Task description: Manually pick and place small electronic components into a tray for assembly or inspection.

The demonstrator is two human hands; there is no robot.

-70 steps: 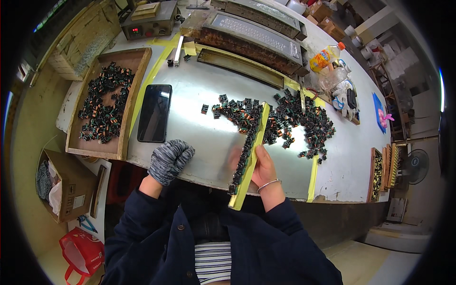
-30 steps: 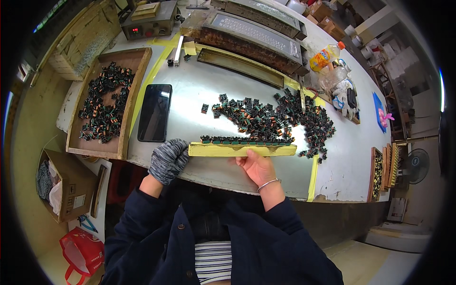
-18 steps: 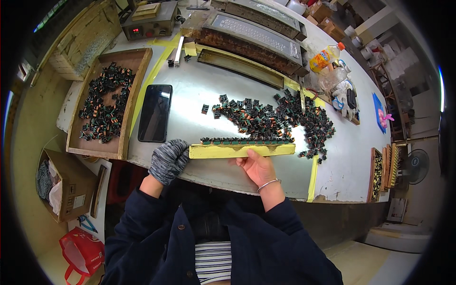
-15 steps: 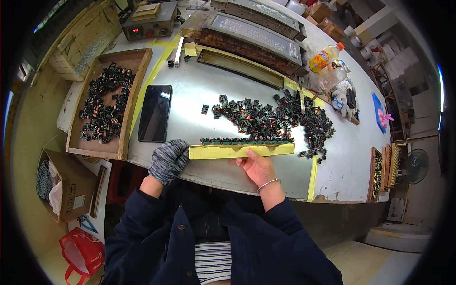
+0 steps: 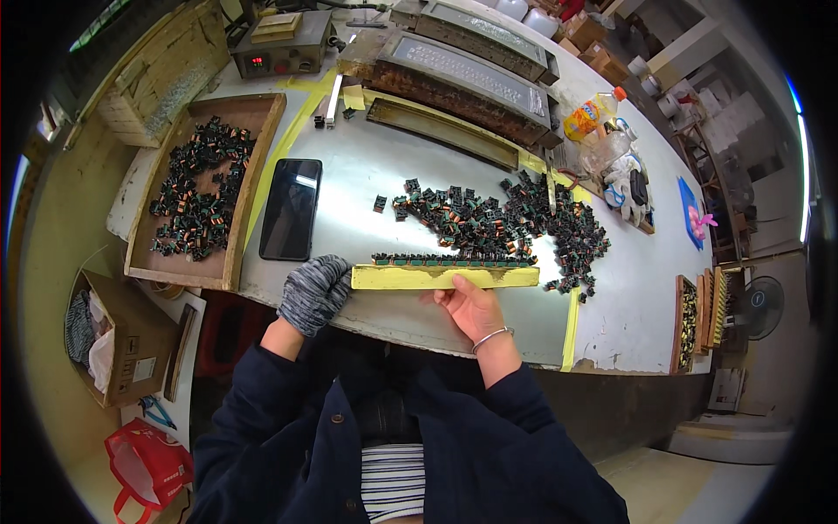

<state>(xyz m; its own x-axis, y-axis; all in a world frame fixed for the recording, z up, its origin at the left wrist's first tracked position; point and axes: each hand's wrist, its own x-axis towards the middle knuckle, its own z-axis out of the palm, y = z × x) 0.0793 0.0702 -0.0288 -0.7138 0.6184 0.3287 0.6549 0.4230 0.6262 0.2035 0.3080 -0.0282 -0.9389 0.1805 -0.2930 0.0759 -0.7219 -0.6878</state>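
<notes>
Your right hand (image 5: 476,313) grips yellow bar (image 5: 406,279) mid-length, probably for balance, so component row (image 5: 454,260) sits level; gloved left hand (image 5: 312,297) curled by bar's end, can't tell if gripping

"What sort of place are you in?"

"A workshop — your metal-topped counter (image 5: 345,196) carries a heap of small black parts (image 5: 471,223), more parts (image 5: 199,155) lie in a wooden tray (image 5: 256,175), and a row of parts (image 5: 463,260) stands along a yellow bar (image 5: 410,278)."

"Does the equipment around you fit?"

"It does — across the counter you have a control box (image 5: 292,61) with a red lit display (image 5: 257,62), long rust-stained metal blocks (image 5: 471,79) and, farther off, cardboard boxes (image 5: 585,31)."
</notes>
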